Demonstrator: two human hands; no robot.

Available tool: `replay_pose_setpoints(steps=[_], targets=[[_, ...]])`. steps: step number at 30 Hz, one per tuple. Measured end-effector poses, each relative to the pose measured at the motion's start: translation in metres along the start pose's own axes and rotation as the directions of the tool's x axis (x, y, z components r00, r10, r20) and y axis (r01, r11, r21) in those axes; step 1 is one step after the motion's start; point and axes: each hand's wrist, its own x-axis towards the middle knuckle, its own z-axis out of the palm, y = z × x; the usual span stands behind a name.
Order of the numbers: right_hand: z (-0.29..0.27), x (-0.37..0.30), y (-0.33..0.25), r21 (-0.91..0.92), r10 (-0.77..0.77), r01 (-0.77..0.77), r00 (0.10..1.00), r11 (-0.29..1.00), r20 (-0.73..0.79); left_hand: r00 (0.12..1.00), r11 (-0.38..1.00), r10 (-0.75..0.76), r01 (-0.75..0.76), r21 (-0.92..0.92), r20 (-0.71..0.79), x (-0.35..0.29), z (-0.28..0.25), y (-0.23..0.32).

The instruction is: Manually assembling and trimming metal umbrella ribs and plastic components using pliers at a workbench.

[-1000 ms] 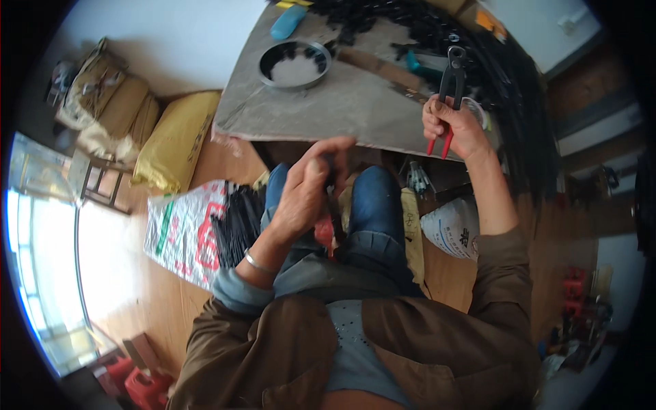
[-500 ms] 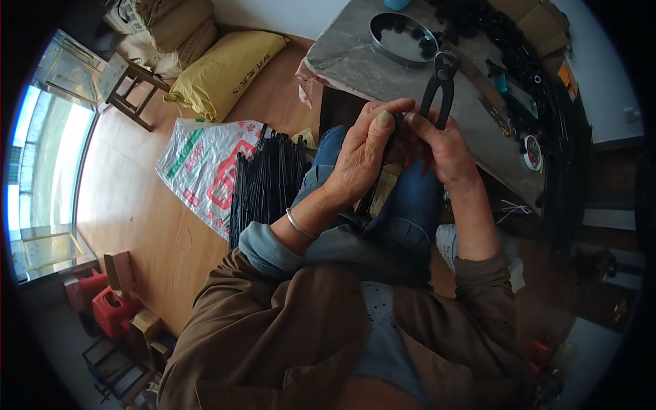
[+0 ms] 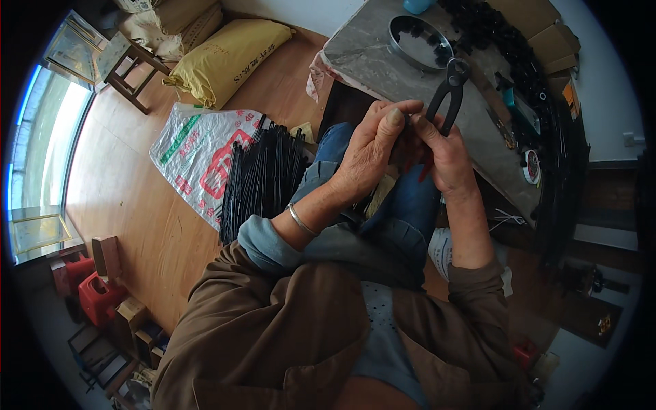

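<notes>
Over my lap, my two hands meet in front of my knees. My right hand [image 3: 447, 156] is closed around a pair of black-handled pincers [image 3: 449, 96], whose round jaws point away over the table edge. Red parts show beneath that hand, perhaps the ends of the handles. My left hand [image 3: 362, 154], a silver bangle on its wrist, is closed with thumb and fingers pressed together beside the right thumb. Something small and dark sits between the hands, mostly hidden by fingers. Left of my knee, a bundle of thin black rods [image 3: 263, 181] lies on a white printed sack [image 3: 188, 150].
The grey table [image 3: 362, 41] holds a round metal pan [image 3: 417, 44] with black pieces, a heap of black parts [image 3: 502, 31] and a round tin [image 3: 532, 167]. A yellow sack [image 3: 229, 61] and wooden stool [image 3: 130, 72] stand far left; red plastic stools [image 3: 99, 297] are nearer.
The whole view has shifted slightly. The hands keep nearly the same pose and the pincers stay in my right hand. A dark strip below my left hand no longer shows clearly.
</notes>
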Motion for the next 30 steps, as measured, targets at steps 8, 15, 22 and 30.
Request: replay_pose_setpoints(steps=[8, 15, 22, 30], targets=[[0.002, -0.004, 0.0, 0.056, 0.002, 0.0, 0.999, 0.998, -0.036, 1.0, 0.999, -0.026, 0.026, -0.036, 0.002, -0.001, 0.004, 0.003], [0.002, -0.006, 0.003, 0.098, 0.007, 0.0, 0.997, 0.995, -0.078, 1.0, 0.998, -0.019, 0.019, -0.059, 0.007, 0.0, 0.008, 0.0], [0.005, -0.012, 0.001, 0.078, -0.01, 0.016, 0.997, 0.997, -0.076, 1.0, 0.997, -0.023, 0.023, -0.069, 0.0, 0.001, 0.011, -0.002], [0.015, -0.021, -0.005, -0.071, -0.078, 0.065, 0.975, 0.995, -0.207, 0.999, 1.0, 0.001, 0.0, -0.028, 0.035, 0.001, 0.01, -0.009]])
